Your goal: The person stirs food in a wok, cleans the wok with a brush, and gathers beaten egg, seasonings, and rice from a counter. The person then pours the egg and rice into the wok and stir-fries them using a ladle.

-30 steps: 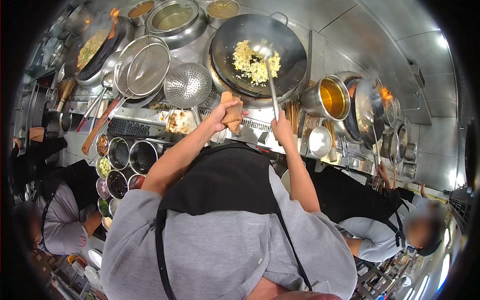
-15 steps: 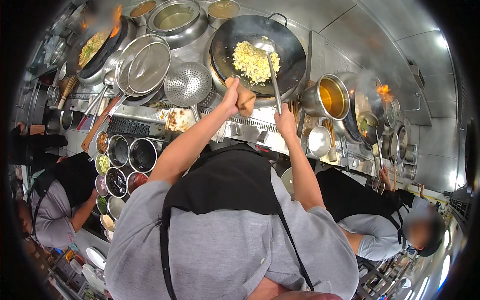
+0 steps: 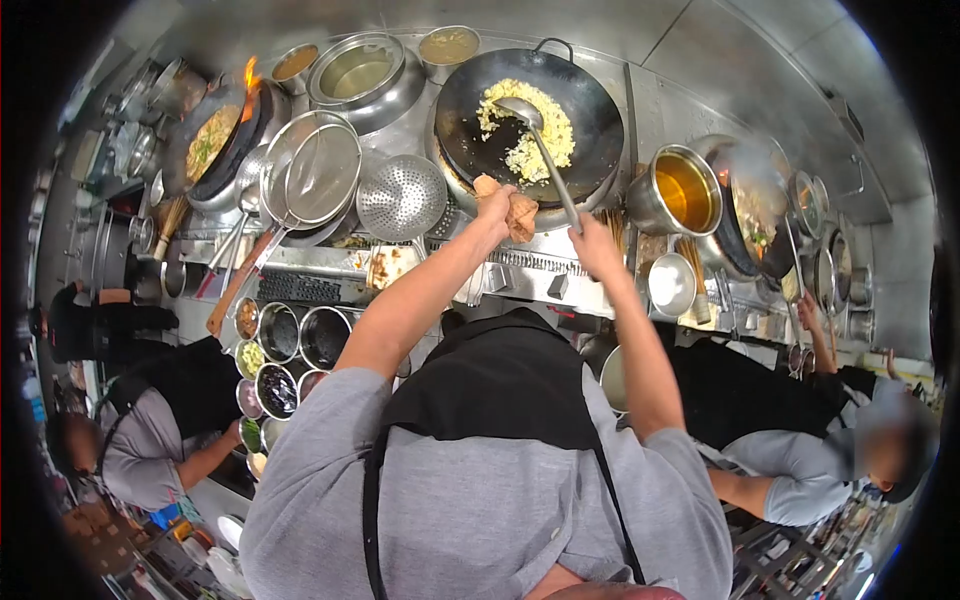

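Observation:
A black wok (image 3: 465,110) sits on the stove in front of me, with yellow and white food (image 3: 555,125) spread in an arc inside it. My left hand (image 3: 497,205) is closed on a brown cloth (image 3: 520,216) at the wok's near edge; the part of the rim under the cloth is hidden. My right hand (image 3: 597,247) grips the handle of a metal ladle (image 3: 556,178), whose bowl lies at the upper left of the food.
Left of the wok are a perforated skimmer (image 3: 402,197) and round strainers (image 3: 322,172). A pot of amber liquid (image 3: 688,195) stands to the right. Co-workers (image 3: 160,440) (image 3: 790,430) are on both sides, near other woks. Flames rise at the left wok.
The ladle's bowl has moved left and down across the wok, and the heaped food is now spread in an arc. The whole view has shifted slightly.

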`<state>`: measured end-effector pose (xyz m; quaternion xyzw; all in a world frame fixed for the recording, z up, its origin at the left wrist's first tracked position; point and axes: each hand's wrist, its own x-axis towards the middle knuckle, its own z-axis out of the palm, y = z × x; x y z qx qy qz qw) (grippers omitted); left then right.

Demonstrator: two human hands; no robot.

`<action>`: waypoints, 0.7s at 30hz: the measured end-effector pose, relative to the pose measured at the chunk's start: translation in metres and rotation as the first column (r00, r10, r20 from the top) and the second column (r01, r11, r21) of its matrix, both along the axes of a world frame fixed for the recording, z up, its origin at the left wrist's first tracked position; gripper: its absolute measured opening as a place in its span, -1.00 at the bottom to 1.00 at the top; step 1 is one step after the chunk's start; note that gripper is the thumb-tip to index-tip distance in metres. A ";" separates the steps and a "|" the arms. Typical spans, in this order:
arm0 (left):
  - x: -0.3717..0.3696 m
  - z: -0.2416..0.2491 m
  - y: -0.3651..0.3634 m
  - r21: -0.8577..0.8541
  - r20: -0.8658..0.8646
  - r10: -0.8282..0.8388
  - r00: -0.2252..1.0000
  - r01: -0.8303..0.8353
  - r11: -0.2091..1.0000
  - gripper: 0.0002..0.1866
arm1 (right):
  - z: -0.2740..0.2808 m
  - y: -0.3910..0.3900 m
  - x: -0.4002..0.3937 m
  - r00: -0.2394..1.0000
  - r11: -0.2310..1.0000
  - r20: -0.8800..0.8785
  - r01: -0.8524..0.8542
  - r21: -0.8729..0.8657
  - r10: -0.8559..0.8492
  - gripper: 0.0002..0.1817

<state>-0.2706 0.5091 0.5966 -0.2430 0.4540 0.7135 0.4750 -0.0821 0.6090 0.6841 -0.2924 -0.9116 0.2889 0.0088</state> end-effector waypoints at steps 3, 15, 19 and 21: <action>-0.010 -0.004 0.001 0.016 0.084 -0.081 0.993 0.080 0.997 -0.74 | 0.126 0.002 0.058 0.986 0.992 0.124 -0.120 0.035 0.115 -0.61; 0.046 0.145 -0.049 -0.025 0.224 -0.151 0.963 0.161 0.987 -0.73 | 0.177 0.012 0.110 0.917 0.987 0.364 -0.148 -0.068 0.162 -0.55; 0.040 0.020 -0.061 0.076 -0.115 -0.138 0.984 0.147 0.986 -0.83 | 0.119 0.017 0.089 0.955 0.996 0.292 -0.077 0.054 0.058 -0.56; 0.042 -0.025 -0.075 0.099 -0.191 -0.120 0.974 0.141 0.985 -0.86 | 0.073 0.017 0.083 0.993 0.978 0.118 -0.052 0.201 0.029 -0.57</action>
